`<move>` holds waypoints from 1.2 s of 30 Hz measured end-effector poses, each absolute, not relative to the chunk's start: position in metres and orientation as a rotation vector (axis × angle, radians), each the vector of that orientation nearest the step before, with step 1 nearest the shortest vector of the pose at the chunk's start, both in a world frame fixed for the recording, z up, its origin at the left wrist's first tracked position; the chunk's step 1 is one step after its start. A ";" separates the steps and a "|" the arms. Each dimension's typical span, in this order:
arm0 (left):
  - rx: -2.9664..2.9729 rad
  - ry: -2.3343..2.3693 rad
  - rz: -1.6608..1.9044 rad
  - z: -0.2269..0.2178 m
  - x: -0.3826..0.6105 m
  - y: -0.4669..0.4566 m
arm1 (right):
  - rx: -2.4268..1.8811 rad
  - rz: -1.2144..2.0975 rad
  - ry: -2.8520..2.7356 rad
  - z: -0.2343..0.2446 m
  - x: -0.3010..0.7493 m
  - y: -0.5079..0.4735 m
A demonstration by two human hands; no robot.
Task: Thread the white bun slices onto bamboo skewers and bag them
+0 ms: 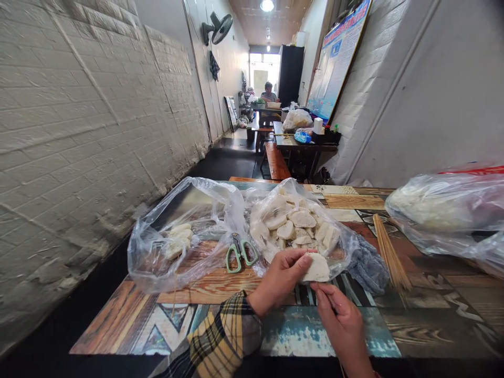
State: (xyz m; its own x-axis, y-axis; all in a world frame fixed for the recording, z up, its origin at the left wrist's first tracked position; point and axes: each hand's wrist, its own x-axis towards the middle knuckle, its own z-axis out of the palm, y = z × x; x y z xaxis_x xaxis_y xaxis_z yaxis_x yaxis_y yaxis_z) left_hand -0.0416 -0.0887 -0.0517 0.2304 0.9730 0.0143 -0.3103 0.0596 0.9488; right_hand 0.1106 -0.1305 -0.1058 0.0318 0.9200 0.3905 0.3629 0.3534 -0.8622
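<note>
My left hand [284,273] pinches a flat, pale, bread-like slice [316,269] between thumb and fingers, held upright over the table's near side. Just below the slice, my right hand [340,317] is closed on a thin skewer, mostly hidden by the fingers; a bit of it shows beneath the palm. Whether its tip is inside the slice I cannot tell. Behind both hands, a clear plastic bag [262,223] lies open, heaped with similar pale slices [302,219]. Left of it, green-handled scissors [235,257] rest on another clear bag [151,270] containing a few slices [179,239].
A bundle of bamboo skewers [388,252] lies to the right, beside a grey cloth [368,265]. A large filled plastic bag [444,207] occupies the table's right end. Farther back are a bench [276,160], another laden table [289,140] and a seated person [269,94].
</note>
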 end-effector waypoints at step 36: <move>0.896 0.652 1.089 -0.033 -0.046 -0.106 | -1.072 0.634 -1.624 -0.113 0.124 -0.142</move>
State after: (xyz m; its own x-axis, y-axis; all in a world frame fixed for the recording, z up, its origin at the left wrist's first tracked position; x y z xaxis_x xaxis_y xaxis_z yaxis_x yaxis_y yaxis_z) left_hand -0.0456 -0.1064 -0.0330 0.3443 0.9386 -0.0224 -0.4625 0.1903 0.8659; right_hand 0.1244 -0.1423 -0.1125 -0.0580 0.8814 0.4689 0.3307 0.4601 -0.8240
